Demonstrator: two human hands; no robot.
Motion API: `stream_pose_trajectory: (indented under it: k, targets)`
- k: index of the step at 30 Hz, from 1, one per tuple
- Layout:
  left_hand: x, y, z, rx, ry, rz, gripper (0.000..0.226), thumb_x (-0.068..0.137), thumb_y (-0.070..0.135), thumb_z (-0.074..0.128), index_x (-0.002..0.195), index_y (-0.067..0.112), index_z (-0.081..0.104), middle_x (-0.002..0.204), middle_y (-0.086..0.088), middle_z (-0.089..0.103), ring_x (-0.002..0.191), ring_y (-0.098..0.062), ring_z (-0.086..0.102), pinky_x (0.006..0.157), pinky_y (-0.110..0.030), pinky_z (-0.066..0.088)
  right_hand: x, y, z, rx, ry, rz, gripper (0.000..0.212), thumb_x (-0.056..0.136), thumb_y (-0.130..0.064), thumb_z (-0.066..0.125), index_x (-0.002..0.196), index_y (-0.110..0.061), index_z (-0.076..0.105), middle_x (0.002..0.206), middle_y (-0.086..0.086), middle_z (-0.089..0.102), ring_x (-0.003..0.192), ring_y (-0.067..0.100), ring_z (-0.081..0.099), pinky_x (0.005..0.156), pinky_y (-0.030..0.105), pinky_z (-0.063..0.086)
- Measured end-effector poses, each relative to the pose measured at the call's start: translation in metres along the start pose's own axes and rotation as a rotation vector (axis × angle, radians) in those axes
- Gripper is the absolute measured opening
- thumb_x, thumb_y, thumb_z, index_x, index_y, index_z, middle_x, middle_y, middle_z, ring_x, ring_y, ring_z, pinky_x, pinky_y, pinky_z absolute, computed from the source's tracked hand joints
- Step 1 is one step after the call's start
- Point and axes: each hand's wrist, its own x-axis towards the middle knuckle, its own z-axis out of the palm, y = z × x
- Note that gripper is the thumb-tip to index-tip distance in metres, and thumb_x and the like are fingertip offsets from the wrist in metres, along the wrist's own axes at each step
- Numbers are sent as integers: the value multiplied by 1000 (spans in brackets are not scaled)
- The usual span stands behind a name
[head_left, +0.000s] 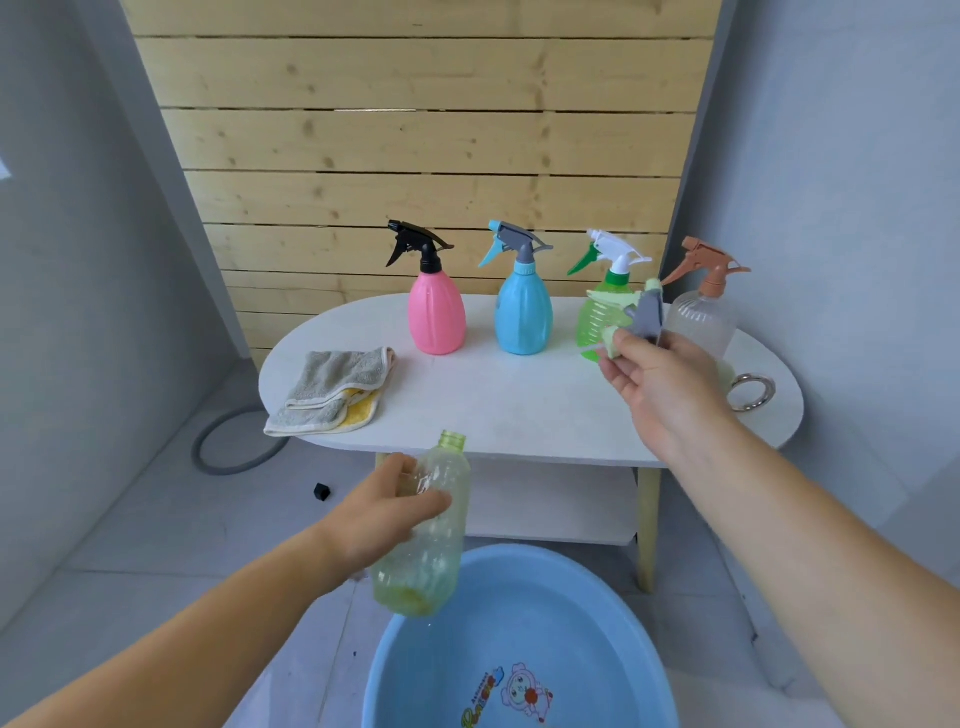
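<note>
A blue basin (545, 613) is standing on the floor in front of the table (493, 410), nearest to the camera. Above the basin's far rim, just before the front edge of the table, the left hand (387, 512) is gripping a yellowish bottle (434, 556). Its fingers and thumb are curling round the middle, and the open neck is pointing up toward the table edge.

Over the right part of the table, the right hand (660, 384) is pinching a spray head (644, 317), grey and pale green, between thumb and fingers. A folded cloth (332, 389) is lying on the left part of the table, and a metal ring (751, 393) at its right end.

Along the back of the table are standing a pink sprayer (436, 317), a blue sprayer (522, 317), a green sprayer (597, 317) and a clear sprayer (704, 317).
</note>
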Motion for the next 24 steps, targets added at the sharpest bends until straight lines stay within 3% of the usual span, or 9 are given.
stream_pose_trajectory:
  k: [4,7,11,14,17,20,24]
  targets:
    - [2,-11,-4,48,52,-87,59,66,50,72,115,22,55,120,-14,64,109,-30,67,98,-47,55,15,26,11,37,47,116,22,91,1,64,110,-4,56,99,9,63,92,24,67,86,29,57]
    - [3,-14,0,25,36,-45,62,65,54,75,116,23,55,117,-11,65,108,-27,68,98,-47,57,23,54,18,-69,75,182,12,88,3,68,95,-3,60,90,11,63,85,25,65,84,32,57]
    - [8,-13,6,21,15,42,71,59,64,74,114,22,57,116,-13,67,108,-30,67,96,-45,54,37,81,19,-267,74,227,24,84,-5,76,103,0,62,90,14,66,76,27,68,70,33,61]
    - [15,-10,12,-4,-7,75,64,66,57,76,114,20,56,116,-13,68,100,-23,69,90,-37,56,44,87,14,-482,73,256,25,81,-16,80,93,-3,63,82,13,66,55,27,66,53,35,60]
    - [23,-10,17,13,-7,84,68,61,61,76,113,22,56,116,-13,68,106,-27,68,95,-41,55,48,87,12,-636,41,252,30,81,-26,80,90,-3,63,73,13,63,44,26,60,45,31,55]
    - [29,-10,21,30,-23,80,68,61,63,75,113,24,56,116,-14,67,110,-31,66,98,-45,54,48,85,12,-777,-5,211,27,82,-29,78,86,-6,64,69,14,61,48,27,54,45,32,56]
    - [33,-8,29,20,-21,85,59,69,55,75,116,26,55,114,-6,69,110,-24,68,97,-38,55,46,83,10,-980,-39,138,34,81,-31,77,93,-3,62,70,14,68,45,27,63,44,34,57]
